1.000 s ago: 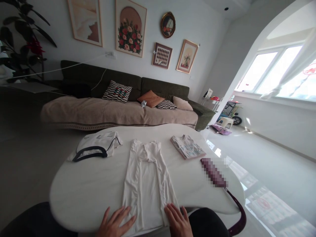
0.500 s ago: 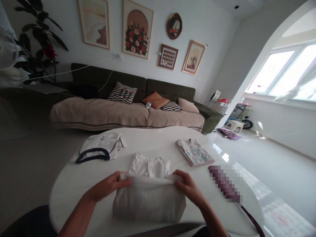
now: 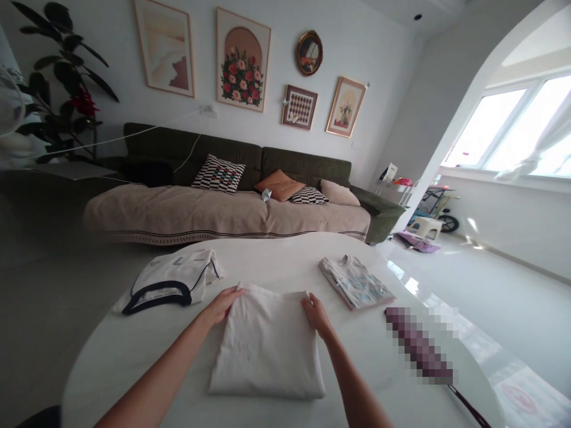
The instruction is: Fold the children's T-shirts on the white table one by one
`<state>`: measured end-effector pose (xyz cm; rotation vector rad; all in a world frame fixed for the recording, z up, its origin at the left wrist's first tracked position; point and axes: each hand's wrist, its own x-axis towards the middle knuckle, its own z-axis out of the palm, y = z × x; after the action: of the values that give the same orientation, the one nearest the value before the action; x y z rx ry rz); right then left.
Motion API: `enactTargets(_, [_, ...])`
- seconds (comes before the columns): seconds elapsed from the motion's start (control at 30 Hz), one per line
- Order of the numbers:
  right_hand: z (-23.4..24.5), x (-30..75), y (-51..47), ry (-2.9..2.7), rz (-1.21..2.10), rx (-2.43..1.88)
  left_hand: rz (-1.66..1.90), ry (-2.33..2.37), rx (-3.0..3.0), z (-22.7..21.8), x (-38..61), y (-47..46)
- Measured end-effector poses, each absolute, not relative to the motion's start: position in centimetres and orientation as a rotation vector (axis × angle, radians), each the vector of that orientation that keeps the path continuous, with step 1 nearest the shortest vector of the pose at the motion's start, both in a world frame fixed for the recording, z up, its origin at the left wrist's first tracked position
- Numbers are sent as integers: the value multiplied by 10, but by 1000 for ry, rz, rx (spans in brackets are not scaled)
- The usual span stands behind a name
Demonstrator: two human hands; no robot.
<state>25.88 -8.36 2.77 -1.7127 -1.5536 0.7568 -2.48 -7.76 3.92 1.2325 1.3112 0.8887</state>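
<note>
A white shirt (image 3: 272, 351) lies folded over on the white table (image 3: 147, 362) in front of me, its fold at the near side. My left hand (image 3: 225, 303) pinches the far left corner of the cloth, and my right hand (image 3: 316, 312) grips the far right corner. The shirt's neckline is covered by the folded part. To the left lies a white shirt with dark navy trim (image 3: 167, 282). Grey printed clothing (image 3: 354, 282) sits folded in a small stack to the right.
A blurred-out purple object (image 3: 419, 345) with a dark strap lies near the table's right edge. Behind the table stands a dark green sofa (image 3: 307, 157) with a beige cover and several cushions. Shiny floor (image 3: 486, 285) extends to the right.
Both hands have moved away from me, carrying the shirt's raised edge forward and down over its neckline. The shirt now lies flatter on the table. The view has shifted slightly.
</note>
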Motion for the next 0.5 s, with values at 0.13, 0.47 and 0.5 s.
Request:
enactTargets(0.13, [28,261,-78,-1573,649,-1834,944,1520,1335,36,-24,-59])
enactTargets(0.47, [24,208,-122,-2113,220,-1724,1037,1593,2025,24,25,-110])
enactTargets(0.5, [21,205,-126,-2219,227,-1710,936,1570,2131,20,29,-118])
